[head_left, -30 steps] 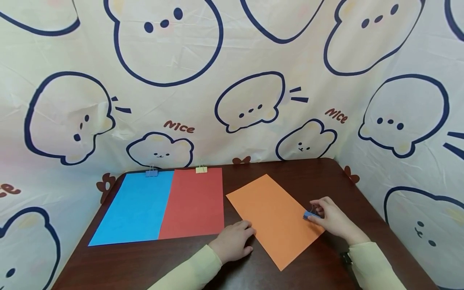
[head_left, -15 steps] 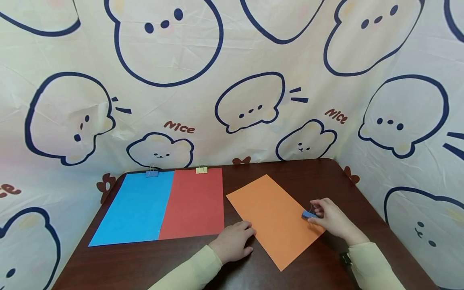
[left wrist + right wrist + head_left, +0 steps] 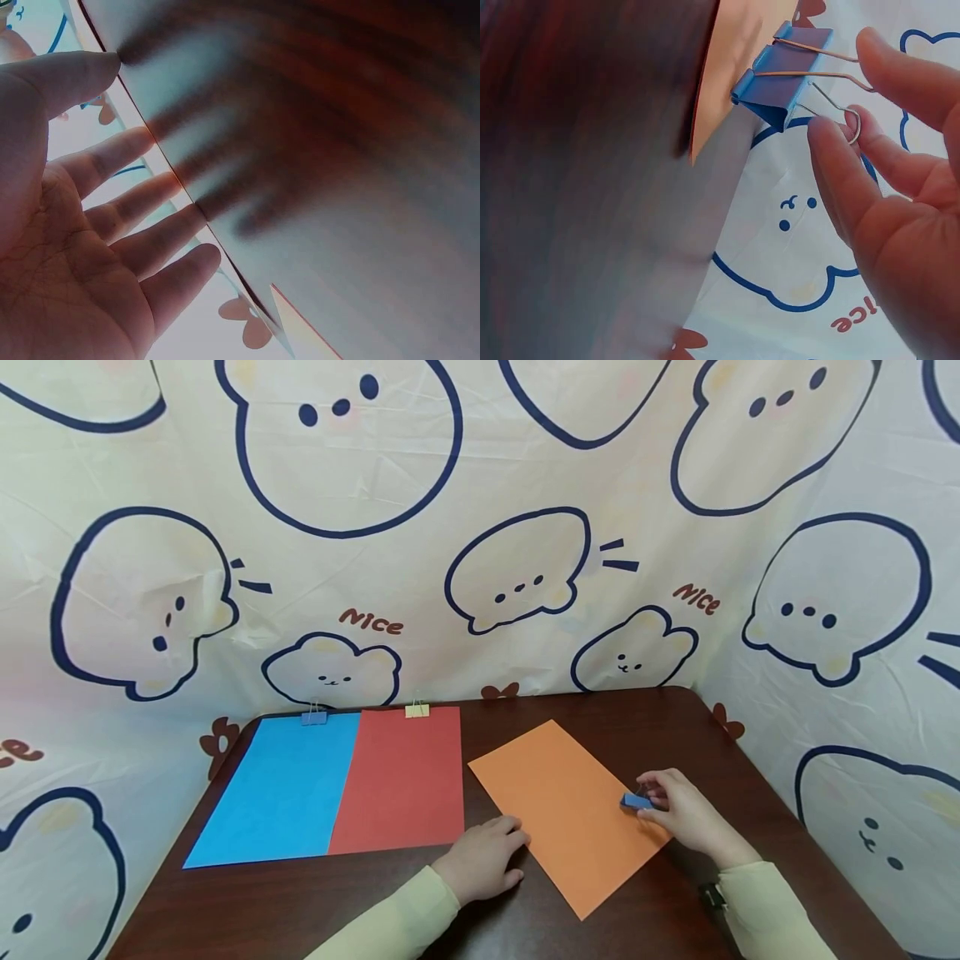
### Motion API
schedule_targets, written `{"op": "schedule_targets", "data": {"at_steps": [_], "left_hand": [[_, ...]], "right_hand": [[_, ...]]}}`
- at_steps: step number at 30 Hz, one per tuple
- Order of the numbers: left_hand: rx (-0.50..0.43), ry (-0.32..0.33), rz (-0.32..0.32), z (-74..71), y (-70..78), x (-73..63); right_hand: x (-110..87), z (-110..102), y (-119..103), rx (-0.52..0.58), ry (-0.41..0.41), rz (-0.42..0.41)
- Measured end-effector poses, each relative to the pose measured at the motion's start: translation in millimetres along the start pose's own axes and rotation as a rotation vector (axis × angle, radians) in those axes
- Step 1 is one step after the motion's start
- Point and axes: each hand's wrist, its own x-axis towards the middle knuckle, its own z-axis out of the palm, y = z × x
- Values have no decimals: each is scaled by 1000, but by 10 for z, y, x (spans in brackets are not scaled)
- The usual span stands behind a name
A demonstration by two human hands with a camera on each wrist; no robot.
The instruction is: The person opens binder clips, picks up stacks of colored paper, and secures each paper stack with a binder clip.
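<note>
An orange sheet of paper (image 3: 566,814) lies at an angle on the dark wooden table (image 3: 360,910). My right hand (image 3: 688,810) holds a blue binder clip (image 3: 637,802) over the sheet's right edge. In the right wrist view, thumb and fingers have the wire handles of this binder clip (image 3: 791,67) between them, and its mouth faces the orange paper (image 3: 731,60). Whether the mouth touches the paper I cannot tell. With fingers extended, my left hand (image 3: 482,860) rests at the sheet's left edge, its palm visible in the left wrist view.
On the left lie a blue sheet (image 3: 281,793) and a red sheet (image 3: 408,785), side by side. A blue clip (image 3: 314,718) sits on the blue sheet's far edge, a yellow clip (image 3: 417,711) on the red one's. A cartoon-print cloth (image 3: 420,560) hangs behind the table.
My right hand has shifted the blue binder clip slightly to the left and turned it so its body lies flatter. The left hand and the paper sheets have stayed in place.
</note>
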Motion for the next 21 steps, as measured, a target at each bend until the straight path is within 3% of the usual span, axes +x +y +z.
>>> {"op": "schedule_targets", "data": {"at_steps": [21], "left_hand": [[0,-8,-4,-10,1,4]], "right_hand": [[32,125,-5,-102,111,-39]]}}
